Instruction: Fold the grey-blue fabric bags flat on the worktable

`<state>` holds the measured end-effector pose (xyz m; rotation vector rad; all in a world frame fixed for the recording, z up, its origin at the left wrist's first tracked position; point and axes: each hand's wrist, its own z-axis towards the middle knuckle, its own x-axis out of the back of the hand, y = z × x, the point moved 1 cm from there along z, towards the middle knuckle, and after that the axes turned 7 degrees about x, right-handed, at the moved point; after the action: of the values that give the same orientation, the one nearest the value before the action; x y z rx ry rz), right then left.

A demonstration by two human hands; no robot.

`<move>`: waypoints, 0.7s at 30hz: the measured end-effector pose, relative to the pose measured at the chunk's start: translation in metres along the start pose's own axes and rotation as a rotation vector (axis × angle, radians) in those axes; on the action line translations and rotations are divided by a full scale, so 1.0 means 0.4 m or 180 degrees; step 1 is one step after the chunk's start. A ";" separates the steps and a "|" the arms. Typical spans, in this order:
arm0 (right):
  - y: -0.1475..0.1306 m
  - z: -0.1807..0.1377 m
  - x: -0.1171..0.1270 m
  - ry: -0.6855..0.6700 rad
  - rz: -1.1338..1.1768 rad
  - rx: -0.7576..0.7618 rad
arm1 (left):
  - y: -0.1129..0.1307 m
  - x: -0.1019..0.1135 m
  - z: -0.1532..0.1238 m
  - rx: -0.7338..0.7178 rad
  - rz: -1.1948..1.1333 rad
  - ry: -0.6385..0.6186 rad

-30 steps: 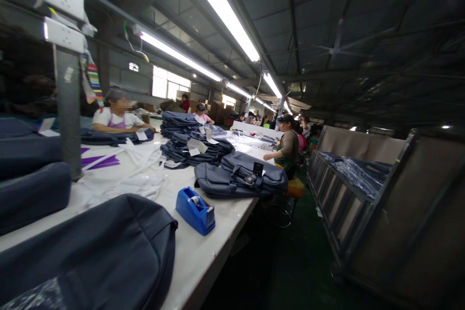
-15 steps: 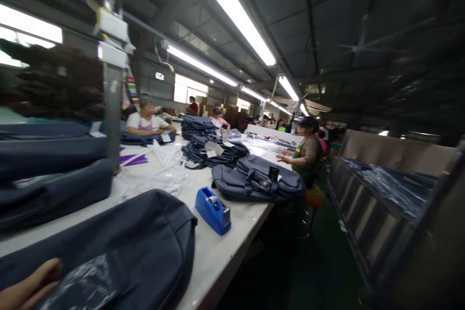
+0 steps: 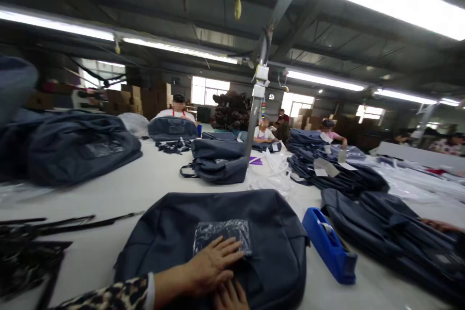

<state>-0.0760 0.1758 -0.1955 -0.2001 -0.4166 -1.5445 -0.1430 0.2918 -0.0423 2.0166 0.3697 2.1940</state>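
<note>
A dark navy fabric bag [image 3: 276, 232] lies flat on the table in front of me, with a clear plastic pocket [image 3: 221, 230] on its upper face. My left hand [image 3: 212, 266], in a leopard-print sleeve, is spread palm down across the pocket's lower edge. Just below it, partly cut off by the bottom of the picture, my right hand [image 3: 231, 296] rests its outstretched fingers on the fabric. Neither hand holds anything I can see. Right of the bag stands a blue tape dispenser [image 3: 329, 247].
Black straps [image 3: 32, 261] lie at the left. More navy bags [image 3: 83, 150] sit left and behind, and a metal post [image 3: 255, 121] rises beyond. At the right edge a co-worker's hand [image 3: 441, 225] touches another bag [image 3: 395, 242]. Several people sit across the table.
My view has swung left, bringing the bag to the middle. Both my hands now show flat on it, where earlier only one hand was visible at the lower left.
</note>
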 end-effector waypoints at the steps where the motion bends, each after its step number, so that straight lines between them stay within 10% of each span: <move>1: -0.009 0.028 0.038 -0.0375 0.0265 0.0013 | -0.004 -0.030 -0.019 -0.0026 0.0023 -0.0152; 5: -0.020 0.121 0.233 -0.1541 0.0920 -0.0541 | -0.035 -0.084 -0.052 0.0039 0.0089 -0.0329; 11: 0.012 0.003 0.474 -0.0980 0.1039 -0.2923 | 0.012 -0.033 -0.042 0.0114 0.0143 -0.0311; 15: -0.029 -0.088 0.480 -0.1384 0.2091 -0.4502 | 0.112 -0.013 -0.097 0.0199 0.0156 0.0094; 21: -0.087 -0.043 0.426 -0.1072 0.3254 -0.5185 | 0.156 -0.057 -0.165 0.0195 0.0954 -0.0005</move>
<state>-0.1125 0.0109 -0.1507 -1.6426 0.7263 -0.4711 -0.2025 0.2202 -0.0518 2.2333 0.1428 2.3746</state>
